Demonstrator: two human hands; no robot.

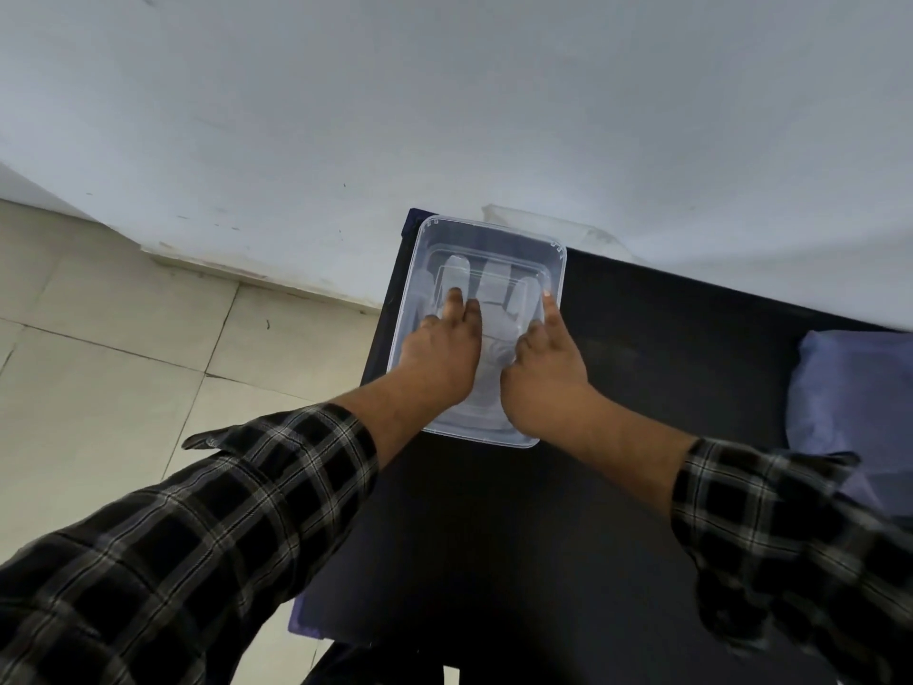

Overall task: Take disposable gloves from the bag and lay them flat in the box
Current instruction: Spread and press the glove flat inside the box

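A clear plastic box (553, 262) stands at the far left corner of a black table (494, 536). A translucent disposable glove (494, 289) lies spread inside it, fingers pointing away from me. My left hand (437, 360) rests palm down on the glove's left side, fingers stretched out. My right hand (546, 368) presses on the glove's right side, with one finger extended along the box's right wall. A bluish bag (854, 402) lies at the table's right edge.
A clear lid or second container (543, 224) leans against the white wall behind the box. Tiled floor (123, 363) lies to the left of the table. My plaid sleeves cover both forearms.
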